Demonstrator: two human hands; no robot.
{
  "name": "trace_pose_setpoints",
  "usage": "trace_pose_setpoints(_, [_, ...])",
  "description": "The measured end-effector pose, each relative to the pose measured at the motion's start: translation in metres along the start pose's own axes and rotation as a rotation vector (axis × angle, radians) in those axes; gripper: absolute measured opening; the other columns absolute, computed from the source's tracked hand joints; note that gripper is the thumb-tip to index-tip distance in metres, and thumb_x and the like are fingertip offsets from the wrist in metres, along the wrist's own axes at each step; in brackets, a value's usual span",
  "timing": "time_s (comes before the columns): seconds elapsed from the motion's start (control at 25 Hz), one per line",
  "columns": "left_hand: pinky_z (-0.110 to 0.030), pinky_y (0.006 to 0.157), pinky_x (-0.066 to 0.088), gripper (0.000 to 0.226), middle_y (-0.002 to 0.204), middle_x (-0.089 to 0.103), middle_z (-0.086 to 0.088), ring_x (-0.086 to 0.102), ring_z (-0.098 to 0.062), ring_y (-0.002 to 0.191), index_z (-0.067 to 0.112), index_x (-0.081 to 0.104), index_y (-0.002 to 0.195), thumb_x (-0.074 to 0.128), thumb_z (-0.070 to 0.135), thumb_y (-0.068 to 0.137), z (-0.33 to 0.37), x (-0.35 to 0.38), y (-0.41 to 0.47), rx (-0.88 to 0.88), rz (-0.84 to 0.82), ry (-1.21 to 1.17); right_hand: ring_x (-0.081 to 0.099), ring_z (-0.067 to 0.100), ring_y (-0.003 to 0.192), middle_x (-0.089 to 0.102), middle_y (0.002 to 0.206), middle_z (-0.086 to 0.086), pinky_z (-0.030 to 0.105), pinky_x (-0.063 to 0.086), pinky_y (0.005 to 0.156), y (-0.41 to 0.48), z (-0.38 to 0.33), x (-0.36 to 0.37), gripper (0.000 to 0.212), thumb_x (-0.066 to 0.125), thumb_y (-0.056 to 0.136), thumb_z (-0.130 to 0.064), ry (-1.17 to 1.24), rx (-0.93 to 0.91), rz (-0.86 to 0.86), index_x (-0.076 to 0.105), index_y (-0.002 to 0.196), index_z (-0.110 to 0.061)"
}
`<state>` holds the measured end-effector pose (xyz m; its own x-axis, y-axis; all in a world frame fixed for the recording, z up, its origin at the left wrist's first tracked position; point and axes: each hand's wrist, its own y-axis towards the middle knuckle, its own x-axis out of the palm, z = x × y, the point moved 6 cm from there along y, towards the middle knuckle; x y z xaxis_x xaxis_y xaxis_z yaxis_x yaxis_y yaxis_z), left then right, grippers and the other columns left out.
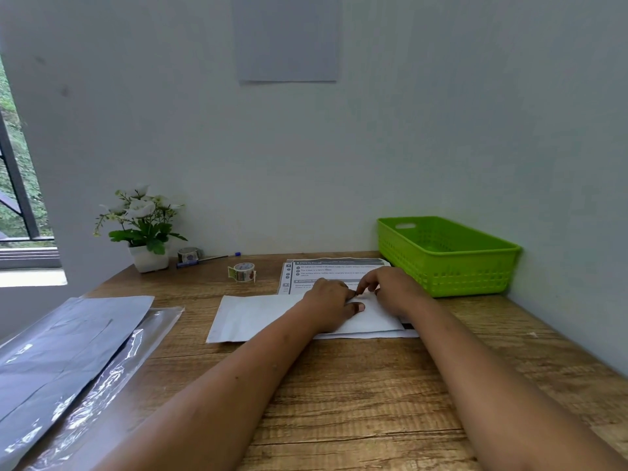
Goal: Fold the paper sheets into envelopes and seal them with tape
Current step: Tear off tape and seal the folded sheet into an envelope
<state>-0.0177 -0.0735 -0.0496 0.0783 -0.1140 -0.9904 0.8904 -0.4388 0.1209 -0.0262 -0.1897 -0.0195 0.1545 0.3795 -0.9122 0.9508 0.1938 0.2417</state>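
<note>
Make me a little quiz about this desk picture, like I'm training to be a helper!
1. True or false: the left hand and the right hand both touch the white paper.
2. Pick one. What colour is the basket on the right side of the table? A red, B green, C blue.
3. Fill in the gap: the flowers stand in a ____ pot.

Key: 1 true; 2 B; 3 white.
</note>
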Motion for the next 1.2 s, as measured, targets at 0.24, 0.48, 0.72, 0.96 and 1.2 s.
trace_pose_setpoints(0.24, [-0.043, 0.105, 0.034, 0.053, 0.135, 0.05, -0.012, 0.042, -0.033, 0.124, 0.02, 0.045, 0.138, 0.028, 0.05, 0.098, 0.0, -0.001, -0.002, -0.029, 0.0, 0.151, 0.053, 0.02, 0.115, 0.056, 0.126, -0.002, 0.032, 0.041, 0.08, -0.006, -0.007, -0.007, 0.05, 0.037, 0.088, 0.002, -0.29, -0.02, 0.034, 0.065, 0.11, -0.032])
trace_pose_setpoints(0.48, [-0.046, 0.103, 0.037, 0.054, 0.133, 0.051, -0.013, 0.039, -0.033, 0.124, 0.019, 0.045, 0.138, 0.027, 0.051, 0.098, 0.006, -0.008, -0.01, -0.054, -0.009, 0.18, 0.052, 0.022, 0.118, 0.057, 0.128, 0.0, 0.034, 0.044, 0.084, -0.012, -0.004, -0.013, 0.043, 0.041, 0.089, -0.001, -0.328, 0.019, 0.066, 0.067, 0.109, -0.03])
trace_pose_setpoints(0.72, [-0.046, 0.104, 0.035, 0.062, 0.141, 0.045, -0.009, 0.035, -0.031, 0.128, 0.027, 0.039, 0.142, 0.026, 0.063, 0.092, 0.003, -0.008, -0.016, -0.049, -0.018, 0.141, 0.057, 0.018, 0.108, 0.061, 0.12, -0.003, 0.034, 0.05, 0.083, -0.009, -0.002, -0.012, 0.052, 0.038, 0.086, 0.006, -0.146, 0.006, 0.034, 0.067, 0.104, -0.034])
trace_pose_setpoints(0.96, [-0.049, 0.103, 0.035, 0.08, 0.145, 0.04, -0.008, 0.03, -0.031, 0.133, 0.032, 0.033, 0.144, 0.027, 0.079, 0.08, 0.005, -0.01, -0.021, -0.085, -0.062, 0.157, 0.059, 0.016, 0.101, 0.063, 0.112, -0.005, 0.032, 0.05, 0.078, -0.009, -0.003, -0.009, 0.042, 0.041, 0.089, -0.002, -0.147, 0.041, -0.041, 0.069, 0.098, -0.034])
trace_pose_setpoints(1.2, [-0.049, 0.104, 0.033, 0.085, 0.146, 0.039, -0.009, 0.029, -0.03, 0.134, 0.03, 0.034, 0.144, 0.026, 0.082, 0.077, 0.009, -0.013, -0.024, -0.094, -0.063, 0.167, 0.06, 0.021, 0.103, 0.059, 0.122, 0.0, 0.03, 0.044, 0.071, -0.015, -0.007, -0.016, 0.041, 0.046, 0.086, 0.001, -0.162, 0.062, -0.007, 0.071, 0.079, -0.03])
